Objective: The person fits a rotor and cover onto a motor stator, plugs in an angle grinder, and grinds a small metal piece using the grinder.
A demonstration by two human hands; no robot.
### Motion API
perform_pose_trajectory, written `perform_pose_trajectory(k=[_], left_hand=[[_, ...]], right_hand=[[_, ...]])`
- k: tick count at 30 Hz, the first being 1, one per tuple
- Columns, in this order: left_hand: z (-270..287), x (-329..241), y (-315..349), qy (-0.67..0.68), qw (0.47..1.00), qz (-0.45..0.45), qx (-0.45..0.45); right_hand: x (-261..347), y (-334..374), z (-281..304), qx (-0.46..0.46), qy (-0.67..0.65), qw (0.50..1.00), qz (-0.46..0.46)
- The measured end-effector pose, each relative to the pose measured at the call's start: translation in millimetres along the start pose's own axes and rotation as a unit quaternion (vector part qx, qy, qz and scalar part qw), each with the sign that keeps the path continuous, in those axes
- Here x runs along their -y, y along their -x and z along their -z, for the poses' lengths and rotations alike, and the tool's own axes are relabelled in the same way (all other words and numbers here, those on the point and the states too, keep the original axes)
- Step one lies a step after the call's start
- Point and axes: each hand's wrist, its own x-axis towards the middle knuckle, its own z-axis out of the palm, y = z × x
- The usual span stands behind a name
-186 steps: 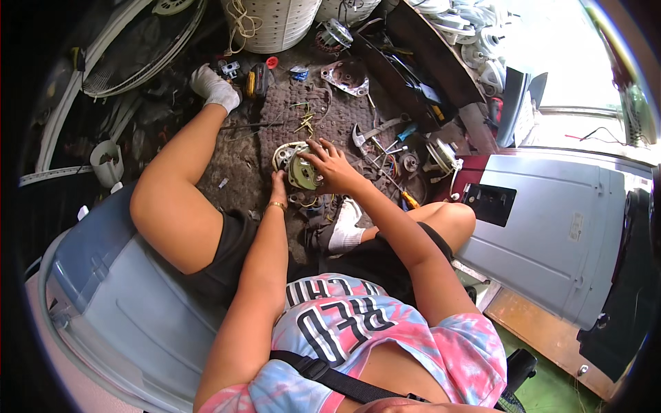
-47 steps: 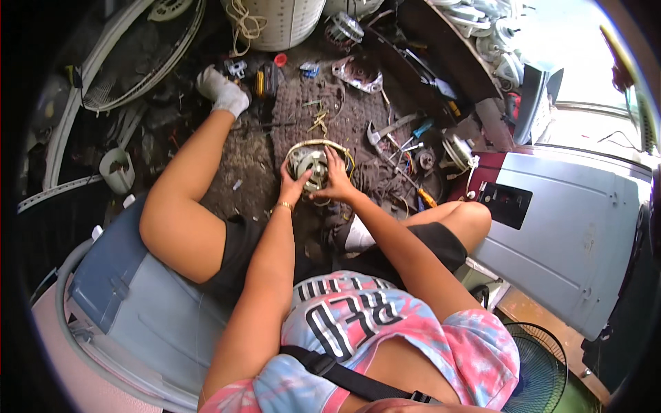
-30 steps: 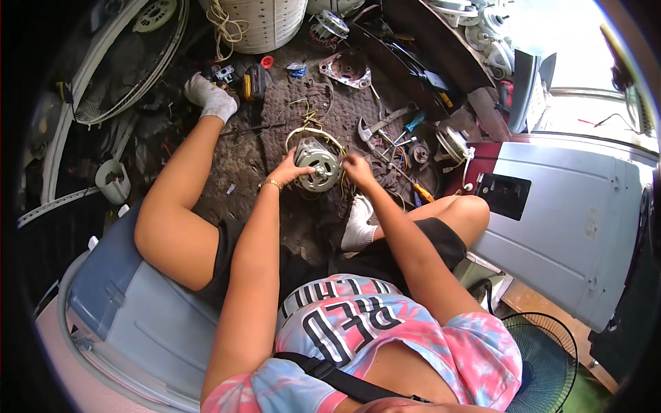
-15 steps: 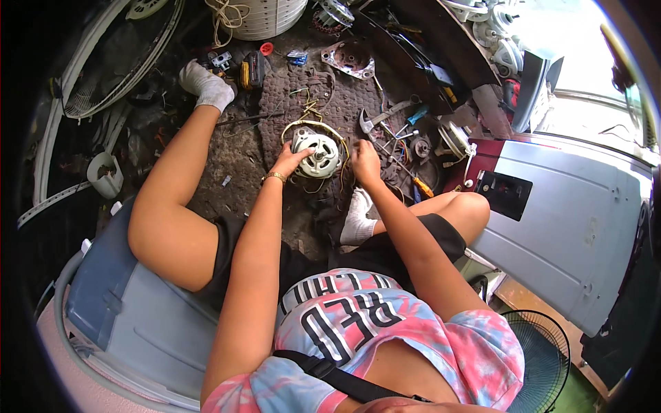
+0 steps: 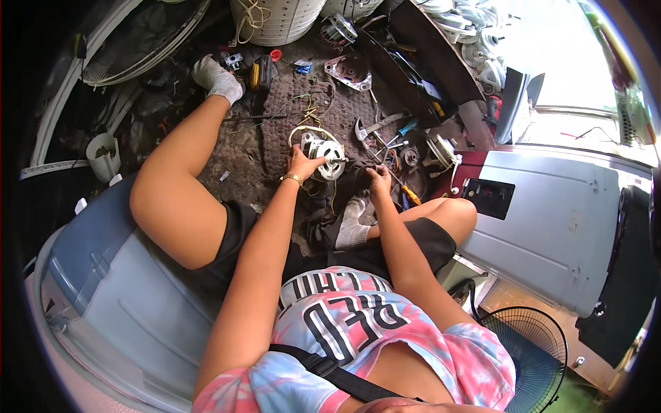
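A white electric motor (image 5: 329,157), with a pale cable looped around its far side, rests on a dirty quilted cloth (image 5: 284,103) between my legs. Around its left side curls my left hand (image 5: 303,165), with the thumb across the front near the shaft. To the right of the motor, the fingers of my right hand (image 5: 378,180) are pinched together on a dark rag (image 5: 357,176), much of which blends into the dark floor. A hammer (image 5: 361,131) lies just beyond that hand. Beside it is a screwdriver with an orange handle (image 5: 411,195).
A teal-handled screwdriver (image 5: 408,126) and several metal parts lie to the right. Farther off are a metal housing (image 5: 349,71), a yellow-and-black tool battery (image 5: 261,73) and a white perforated tub (image 5: 279,20). A grey panel (image 5: 551,227) borders the right; a fan guard (image 5: 527,351) stands lower right.
The view has shifted a little. The motor has turned so its face tilts more to the right. My right hand has moved nearer to me, and the dark rag now shows at its fingers.
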Motion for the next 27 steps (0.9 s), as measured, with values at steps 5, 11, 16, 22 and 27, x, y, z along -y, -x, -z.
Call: perform_pose_trajectory(k=[5,11,16,22,27], left_hand=[[5,22,19,-0.106,0.99,-0.04,-0.08],[-5,25,33,-0.093,0.993,-0.04,-0.067],[-13,36,34,-0.096,0.99,-0.052,-0.086],[0,75,41,-0.134,0.974,-0.106,-0.149],[-22,11,63,-0.187,0.975,-0.097,-0.069]], right_hand=[[21,48,-43,-0.041,-0.202,0.976,-0.069],[84,91,-60,0.146,0.097,0.982,0.073],[104,114,-92,0.171,0.492,0.745,0.416],[86,121,-124,0.189,0.644,0.724,0.159],[60,72,3,0.137,0.683,0.71,0.105]])
